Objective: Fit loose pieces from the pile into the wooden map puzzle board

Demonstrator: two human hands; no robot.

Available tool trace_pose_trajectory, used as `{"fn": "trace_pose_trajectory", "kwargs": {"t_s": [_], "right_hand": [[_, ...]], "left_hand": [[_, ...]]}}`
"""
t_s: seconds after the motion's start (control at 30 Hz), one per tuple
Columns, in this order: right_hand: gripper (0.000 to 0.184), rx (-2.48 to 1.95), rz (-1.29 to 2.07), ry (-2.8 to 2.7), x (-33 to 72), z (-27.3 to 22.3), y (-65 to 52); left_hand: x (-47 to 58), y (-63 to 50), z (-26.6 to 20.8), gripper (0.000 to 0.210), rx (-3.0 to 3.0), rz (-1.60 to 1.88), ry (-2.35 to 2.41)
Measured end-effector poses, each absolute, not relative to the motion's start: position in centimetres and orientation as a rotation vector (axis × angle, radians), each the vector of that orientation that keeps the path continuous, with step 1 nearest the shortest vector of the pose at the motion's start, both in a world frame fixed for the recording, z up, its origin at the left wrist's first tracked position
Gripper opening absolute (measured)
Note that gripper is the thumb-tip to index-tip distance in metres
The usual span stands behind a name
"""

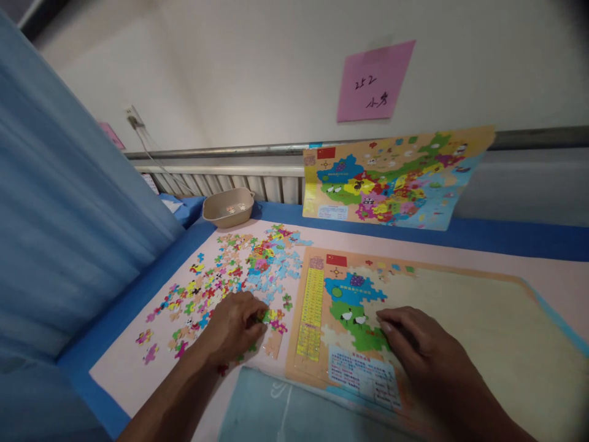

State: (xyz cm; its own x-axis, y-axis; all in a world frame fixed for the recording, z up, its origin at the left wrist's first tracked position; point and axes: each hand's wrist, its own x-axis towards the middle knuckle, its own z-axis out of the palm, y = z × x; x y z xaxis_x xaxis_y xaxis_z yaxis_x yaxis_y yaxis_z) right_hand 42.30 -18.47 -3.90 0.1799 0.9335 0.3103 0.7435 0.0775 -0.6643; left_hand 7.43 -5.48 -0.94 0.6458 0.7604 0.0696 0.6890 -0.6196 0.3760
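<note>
My left hand (pixel 237 325) is curled over the loose pieces, its thumb and forefinger closed at the edge of a green and pink puzzle piece (pixel 275 320). Over the partly filled map puzzle board (pixel 469 325), my right hand (pixel 421 344) has its thumb and forefinger together; whatever lies between them is hidden. Those fingertips are just right of the joined green section with two white birds (pixel 354 319). A blue section (pixel 352 288) is fitted above it. Left of the board, many loose puzzle pieces (pixel 221 270) are spread out, including a joined multicoloured cluster (pixel 264 252).
A finished map picture (pixel 381 184) leans against the rail at the back. A beige basket (pixel 229 209) with a few pieces stands at the back left. A blue curtain (pixel 78 184) hangs at left; a light blue padded item (pixel 294 411) lies in front.
</note>
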Motion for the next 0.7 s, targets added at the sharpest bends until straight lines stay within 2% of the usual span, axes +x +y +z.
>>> {"fn": "trace_pose_trajectory", "kwargs": {"t_s": [0.27,0.53,0.7], "right_hand": [[0.032,-1.743,0.298,-1.641,42.6,-3.9,-18.5],[0.039,-1.773,0.326,-1.605,42.5,-3.9,-18.2],[0.047,-1.782,0.289,-1.616,43.6,-5.8,-18.0]], "left_hand": [[4.5,-5.8,0.3,0.016,2.46,0.627,1.291],[5.7,-9.4,-0.5,0.01,2.556,0.402,1.167],[5.9,-9.9,-0.3,0.01,2.573,0.325,1.233]]}}
